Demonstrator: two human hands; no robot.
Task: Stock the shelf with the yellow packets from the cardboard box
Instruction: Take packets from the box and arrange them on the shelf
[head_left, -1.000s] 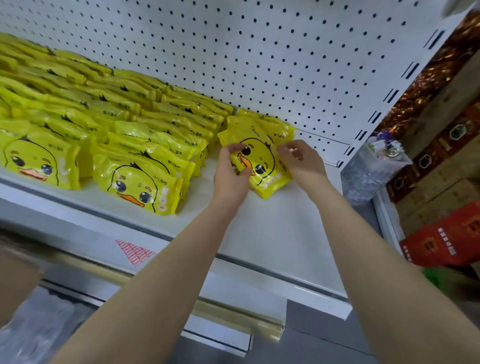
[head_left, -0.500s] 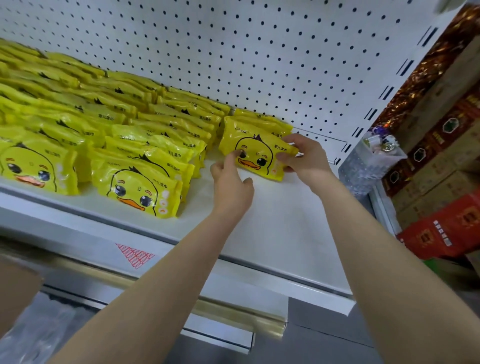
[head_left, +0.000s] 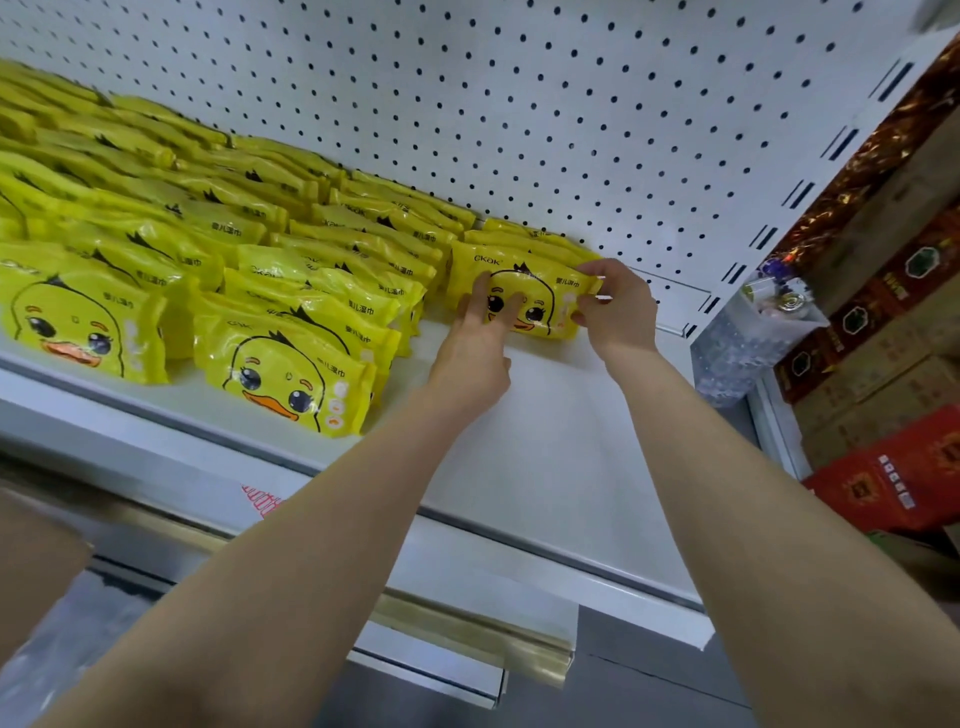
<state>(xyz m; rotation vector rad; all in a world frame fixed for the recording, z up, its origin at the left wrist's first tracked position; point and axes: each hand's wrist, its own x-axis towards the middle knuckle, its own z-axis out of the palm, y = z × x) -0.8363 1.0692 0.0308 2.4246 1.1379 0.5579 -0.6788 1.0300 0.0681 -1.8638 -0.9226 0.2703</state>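
1. We are setting a yellow duck-face packet (head_left: 524, 304) into the rightmost row on the white shelf (head_left: 545, 467), near the back right corner, against the packets already standing before the pegboard back (head_left: 571, 119).
2. Our left hand (head_left: 470, 358) is pressing straight fingers flat on the packet's front; our right hand (head_left: 615, 306) is pinching its right end between thumb and fingers.
3. The stocked rows (head_left: 291, 291) are filling the shelf's left and middle, reaching close to its front edge; this row is only starting at the back.
4. We judge that the placing step is nearly done. Next we should be letting go, checking the packet is leaning squarely, then reaching down for another. The cardboard box is not clearly in view.
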